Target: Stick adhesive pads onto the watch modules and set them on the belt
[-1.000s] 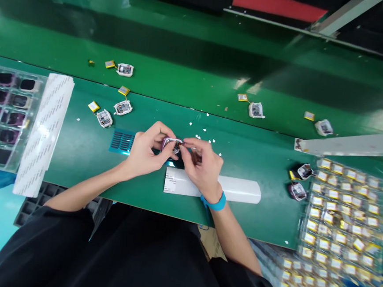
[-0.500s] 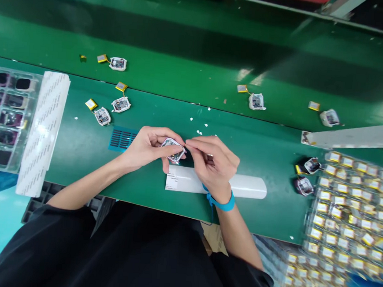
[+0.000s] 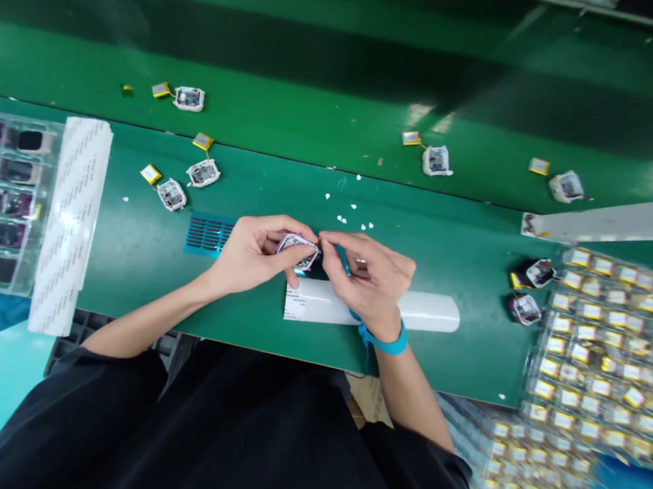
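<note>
Hands at centre of green workbench [image 3: 133, 259], both working one item. Left hand [image 3: 252, 254]: fingers curled around a small white-framed electronic module [image 3: 299, 250], thumb below and forefinger above, holding it just above the bench surface. Right hand [image 3: 372, 278]: thumb and forefinger pinched together at the module's right edge; whether anything lies between the fingertips cannot be told. Blue wrist strap [image 3: 384, 342] on the right wrist.

Beneath and just behind the hands: white paper-backed strip [image 3: 428, 311] with a printed label at its left end, lying flat along the bench edge. Left of the left hand: blue perforated sheet [image 3: 207, 234], flat on the bench. Beyond the hands: scatter of small white scraps [image 3: 354, 218].

Far left: clear tray of dark module housings [image 3: 2, 196], with a white liner sheet [image 3: 71, 217] lying along its right side. Upper left: two loose modules with yellow batteries [image 3: 187, 181], near the blue sheet. Conveyor belt [image 3: 316, 85] behind the bench carries further module-and-battery pairs, well apart from one another. Right: stacked clear trays of yellow-labelled batteries [image 3: 607, 334]; two dark modules [image 3: 529, 291] just beside their left edge. Black clothing of the person fills the lower part of the view.
</note>
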The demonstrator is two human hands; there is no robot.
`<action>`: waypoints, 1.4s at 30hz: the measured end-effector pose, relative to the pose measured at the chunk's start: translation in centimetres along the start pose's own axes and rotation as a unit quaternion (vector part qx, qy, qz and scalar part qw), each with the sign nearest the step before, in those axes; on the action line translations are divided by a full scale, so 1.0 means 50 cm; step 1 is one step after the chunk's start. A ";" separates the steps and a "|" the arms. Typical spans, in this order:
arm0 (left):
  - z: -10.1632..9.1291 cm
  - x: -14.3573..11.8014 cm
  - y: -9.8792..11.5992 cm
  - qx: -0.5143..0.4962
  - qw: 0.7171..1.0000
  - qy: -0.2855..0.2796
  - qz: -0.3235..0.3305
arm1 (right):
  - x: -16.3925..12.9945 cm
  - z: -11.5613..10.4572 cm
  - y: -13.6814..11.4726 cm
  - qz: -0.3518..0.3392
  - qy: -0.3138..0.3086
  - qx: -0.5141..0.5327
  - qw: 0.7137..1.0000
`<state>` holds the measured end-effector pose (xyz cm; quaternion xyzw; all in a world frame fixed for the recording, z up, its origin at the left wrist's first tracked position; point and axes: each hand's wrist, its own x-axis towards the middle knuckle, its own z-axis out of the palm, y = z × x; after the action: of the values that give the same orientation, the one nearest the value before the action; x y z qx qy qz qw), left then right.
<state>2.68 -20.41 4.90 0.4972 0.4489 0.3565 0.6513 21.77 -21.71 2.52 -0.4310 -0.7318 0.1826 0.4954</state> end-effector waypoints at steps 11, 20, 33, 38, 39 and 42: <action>-0.004 0.006 -0.021 -0.029 0.999 -0.017 -0.030 | 0.001 -0.019 0.040 -0.028 -0.084 -0.124 0.988; 0.002 0.006 -0.019 -0.054 0.998 0.006 -0.044 | -0.006 -0.028 0.039 -0.081 -0.125 -0.129 0.980; 0.032 -0.013 -0.057 0.096 0.981 0.111 0.125 | -0.018 -0.013 -0.008 -0.073 -0.193 -0.267 0.941; 0.023 -0.012 -0.045 0.033 0.983 0.093 0.158 | -0.006 -0.006 -0.022 0.077 -0.128 -0.009 0.989; 0.021 -0.012 -0.044 0.030 0.983 0.083 0.162 | -0.002 -0.005 -0.023 0.122 -0.117 0.041 0.985; 0.018 -0.014 -0.044 0.037 0.982 0.059 0.174 | 0.008 0.001 -0.022 0.235 -0.108 0.162 0.952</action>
<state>3.30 -21.89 3.03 0.5696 0.4060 0.4759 0.5331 21.16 -21.98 3.50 -0.4828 -0.6196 0.4553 0.4192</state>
